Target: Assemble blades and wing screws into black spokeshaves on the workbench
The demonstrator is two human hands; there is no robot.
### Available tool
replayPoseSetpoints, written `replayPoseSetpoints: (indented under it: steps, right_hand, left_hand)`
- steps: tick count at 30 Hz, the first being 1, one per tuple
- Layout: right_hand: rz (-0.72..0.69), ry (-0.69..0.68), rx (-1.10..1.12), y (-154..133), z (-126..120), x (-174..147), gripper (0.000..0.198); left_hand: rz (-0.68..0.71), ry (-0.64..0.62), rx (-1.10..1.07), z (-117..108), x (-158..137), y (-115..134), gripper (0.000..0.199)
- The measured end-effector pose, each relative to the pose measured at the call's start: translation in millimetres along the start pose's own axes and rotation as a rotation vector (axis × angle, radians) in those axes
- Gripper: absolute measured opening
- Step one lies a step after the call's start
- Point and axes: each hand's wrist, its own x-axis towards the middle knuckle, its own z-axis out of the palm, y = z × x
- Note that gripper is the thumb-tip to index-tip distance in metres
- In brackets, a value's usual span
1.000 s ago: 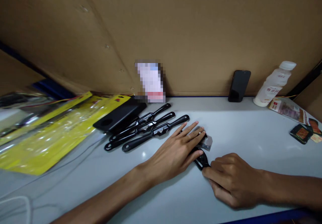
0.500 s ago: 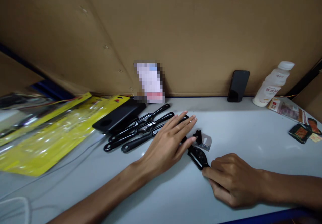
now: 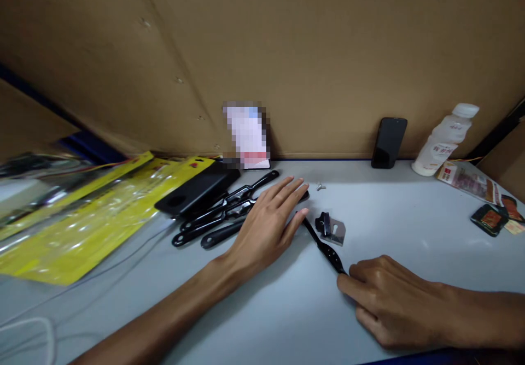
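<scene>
My left hand (image 3: 264, 220) lies palm down with its fingers stretched out, over the right-hand part of a row of black tool handles (image 3: 223, 235). My right hand (image 3: 381, 299) is closed around one end of a narrow black slotted tool (image 3: 329, 254), possibly a scraper body, turned nearly edge-on. The tool's far end reaches my left thumb; whether they touch I cannot tell. Just beyond it lie a small black clamp piece (image 3: 323, 224) and a flat metal blade (image 3: 337, 231) with a keyhole-shaped cutout. Small silver screws (image 3: 320, 187) rest beyond my left fingertips.
Yellow-backed clear packaging (image 3: 123, 217) covers the left side, beside a flat black case (image 3: 197, 190). A blurred lit phone (image 3: 250, 135) and a dark phone (image 3: 389, 142) lean on the cardboard wall (image 3: 320, 53). A bottle (image 3: 445, 141) and small packets (image 3: 488, 219) are at right.
My right hand has rolled the black tool, so its slot no longer shows, and shifted slightly right. My left hand has moved a little left, and the screws have come into view.
</scene>
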Motion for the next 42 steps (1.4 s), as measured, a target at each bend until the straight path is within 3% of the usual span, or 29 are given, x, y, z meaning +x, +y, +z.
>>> replayPoseSetpoints:
  steps: [6, 10, 16, 21, 24, 29, 33, 35, 39, 42]
  right_hand:
    - [-0.142, 0.264, -0.078, 3.5, 12.6, 0.6, 0.017]
    - [-0.03, 0.39, -0.233, 14.4, 11.0, 5.1, 0.023]
    - [0.308, 0.25, -0.397, 36.3, 0.5, 12.6, 0.026]
    - [0.413, 0.239, -0.43, 49.0, -1.2, 19.2, 0.021]
    - [0.431, 0.282, -0.419, 55.0, 1.2, 22.5, 0.018]
    - [0.415, 0.401, -0.246, 61.5, 3.1, 24.4, 0.024]
    - [0.303, 0.573, -0.078, 49.2, 1.4, 21.5, 0.027]
    - [0.196, 0.567, -0.019, 35.9, 2.7, 17.8, 0.027]
    - [0.127, 0.368, -0.099, 13.3, 9.9, 10.3, 0.029]
    - [0.143, 0.317, -0.084, 9.4, 13.6, 9.3, 0.023]
  left_hand:
    - [-0.042, -0.025, 0.161, -17.7, 8.3, -15.0, 0.038]
    - [-0.025, -0.124, 0.259, -20.0, 9.0, -23.8, 0.034]
    - [0.06, -0.208, 0.349, -9.6, 4.6, -23.6, 0.032]
    - [0.111, -0.203, 0.286, -7.0, 1.8, -19.3, 0.034]
    - [0.218, -0.241, 0.254, -9.3, 1.4, -11.3, 0.036]
    - [0.506, -0.294, 0.201, -15.5, -2.7, 15.5, 0.03]
    - [0.581, -0.226, 0.074, -16.0, -9.5, 36.5, 0.023]
    - [0.541, -0.148, 0.003, -16.9, -9.8, 37.0, 0.02]
    - [0.327, 0.026, 0.003, -25.6, -2.9, 16.1, 0.023]
    - [0.309, -0.072, 0.104, -32.9, 2.7, 1.0, 0.03]
